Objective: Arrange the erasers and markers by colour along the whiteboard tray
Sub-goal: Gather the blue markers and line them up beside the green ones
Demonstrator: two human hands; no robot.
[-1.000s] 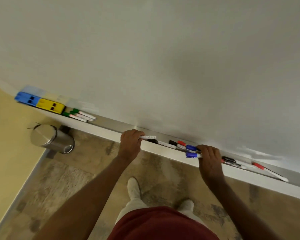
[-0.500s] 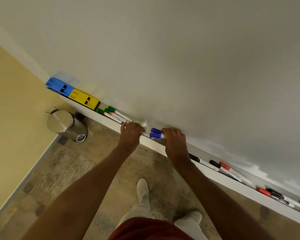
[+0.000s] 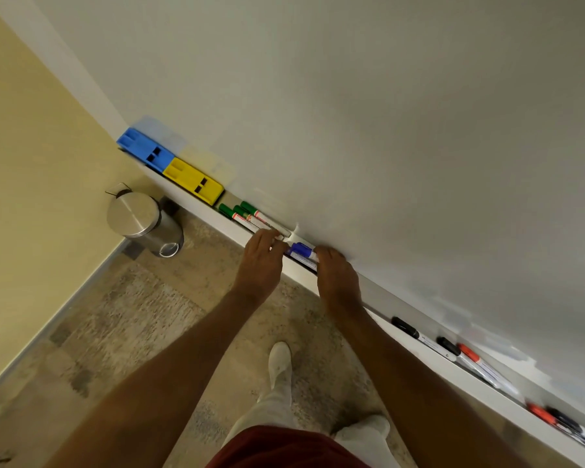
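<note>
Left hand (image 3: 262, 261) and right hand (image 3: 335, 278) at long white whiteboard tray (image 3: 419, 358), fingers curled pinching blue-capped white markers (image 3: 303, 253) between them. Beyond: green-capped markers (image 3: 250, 216), yellow plastic eraser (image 3: 193, 180), blue plastic eraser (image 3: 146, 150) farthest.

No readable text anywhere. Green markers (image 3: 250, 216) carry red-and-white barrel labels, too blurred to read. Blue markers (image 3: 303, 252) have a printed label, also illegible. The black marker (image 3: 419, 336) down the tray (image 3: 419, 354) shows dark print on its white barrel, too small to make out. Blue eraser (image 3: 146, 151) and yellow eraser (image 3: 193, 180): no visible markings.
</note>
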